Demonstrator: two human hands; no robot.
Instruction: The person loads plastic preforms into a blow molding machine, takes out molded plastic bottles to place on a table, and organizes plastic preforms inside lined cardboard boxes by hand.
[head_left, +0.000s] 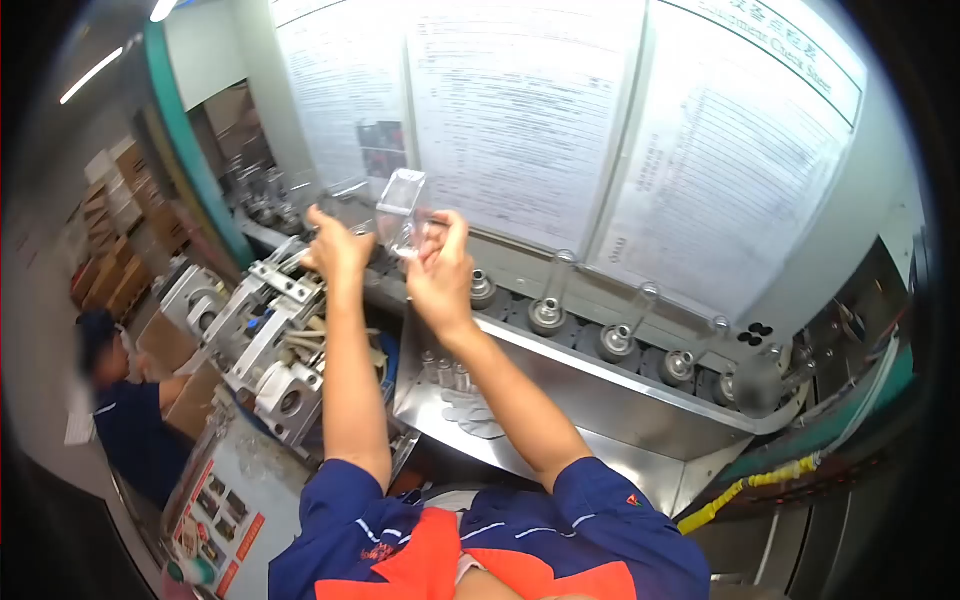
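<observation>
My right hand [440, 280] is closed around the lower part of a clear, square-sided bottle [403, 195], raised in front of the posted sheets. To its left, my left hand [338, 248] reaches over the conveyor with thumb and index finger apart. Just beyond those fingers is another clear piece [345, 190], faint against the background; whether they touch it I cannot tell. A row of round metal holders [547, 316] runs along the conveyor to the right, several with clear, slender pieces [562, 275] standing in them.
A metal mechanism [270, 330] stands at the left, close to my left forearm. Small clear bottles [445, 373] stand on a steel ledge [540, 450] below the conveyor. Printed sheets [520, 110] cover the panel behind. A co-worker [135, 420] is at far left, near stacked cartons [125, 220].
</observation>
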